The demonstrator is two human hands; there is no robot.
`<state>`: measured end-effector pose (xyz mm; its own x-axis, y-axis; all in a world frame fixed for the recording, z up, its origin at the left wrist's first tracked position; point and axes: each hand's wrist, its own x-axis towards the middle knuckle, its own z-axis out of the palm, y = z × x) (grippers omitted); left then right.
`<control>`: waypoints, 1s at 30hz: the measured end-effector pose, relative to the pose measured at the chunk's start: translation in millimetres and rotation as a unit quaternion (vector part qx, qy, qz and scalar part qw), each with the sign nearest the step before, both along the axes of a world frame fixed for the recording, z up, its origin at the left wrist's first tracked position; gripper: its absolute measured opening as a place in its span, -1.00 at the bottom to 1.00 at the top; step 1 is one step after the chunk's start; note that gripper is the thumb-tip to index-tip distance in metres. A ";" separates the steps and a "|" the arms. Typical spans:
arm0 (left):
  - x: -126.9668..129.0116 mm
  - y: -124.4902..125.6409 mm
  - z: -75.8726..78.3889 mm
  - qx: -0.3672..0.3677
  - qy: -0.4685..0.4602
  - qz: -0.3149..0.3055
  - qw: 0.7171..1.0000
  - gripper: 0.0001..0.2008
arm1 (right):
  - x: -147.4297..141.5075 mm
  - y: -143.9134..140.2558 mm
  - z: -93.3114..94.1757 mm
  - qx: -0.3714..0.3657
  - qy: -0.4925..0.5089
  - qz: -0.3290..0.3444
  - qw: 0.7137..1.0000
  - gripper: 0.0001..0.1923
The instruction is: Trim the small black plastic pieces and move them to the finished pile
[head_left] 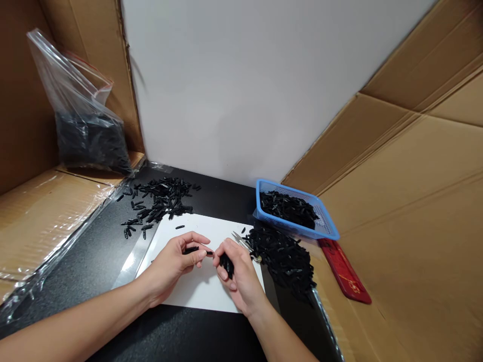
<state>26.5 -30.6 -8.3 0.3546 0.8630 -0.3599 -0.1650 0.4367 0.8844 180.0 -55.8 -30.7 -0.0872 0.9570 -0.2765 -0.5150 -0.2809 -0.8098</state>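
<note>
Our left hand (177,261) pinches one black piece (191,249) over the white sheet (199,289), where it shows clearly. Our right hand (236,271) closes on a snipper (241,242) and spare pieces. Beyond lie a pile (285,256), a blue basket (324,226), scattered pieces (160,198) and a bag (86,136).

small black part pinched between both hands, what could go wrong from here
The left hand and right hand pinch one small black part over the white sheet; a loose grip could drop it into the black pile, where it may be hard to find again. The right hand also holds snips, whose tips sit near the fingers. Extra parts in the right palm might spill.
</note>
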 end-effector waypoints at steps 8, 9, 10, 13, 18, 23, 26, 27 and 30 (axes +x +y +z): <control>1.3 -1.8 -1.4 -0.009 -0.023 0.009 1.000 -0.72 | -4.9 -0.7 -3.4 0.039 -0.046 -0.019 0.998 -0.66; 1.4 -1.9 -1.5 -0.011 -0.024 0.011 1.000 -0.72 | -4.9 -0.7 -4.0 0.044 -0.053 -0.023 0.997 -0.67; 1.5 -2.0 -1.5 -0.012 -0.026 0.013 0.999 -0.72 | -4.8 -0.6 -4.8 0.050 -0.064 -0.028 0.996 -0.69; 1.8 -2.3 -0.3 -0.017 -0.027 0.016 0.999 -0.72 | -3.8 -0.7 -7.2 0.075 -0.116 -0.049 0.989 -0.76; 2.7 -3.2 7.8 -0.048 -0.041 -0.020 0.998 -0.83 | -1.5 -0.9 -5.5 0.085 -0.147 -0.068 0.983 -0.80; 2.0 -3.6 10.1 -0.050 -0.043 -0.027 0.997 -0.77 | -1.0 -0.5 0.2 0.087 -0.123 -0.071 0.986 -0.79; 0.5 -3.0 7.5 -0.041 -0.037 -0.027 0.998 -0.73 | -0.5 -0.6 0.8 0.088 -0.113 -0.073 0.987 -0.78; -0.2 -2.7 6.6 -0.039 -0.034 -0.029 0.998 -0.70 | -0.2 -0.7 0.7 0.086 -0.110 -0.073 0.987 -0.78; -1.5 -2.2 4.7 -0.034 -0.028 -0.041 0.998 -0.64 | 0.2 -0.9 0.8 0.082 -0.106 -0.069 0.988 -0.77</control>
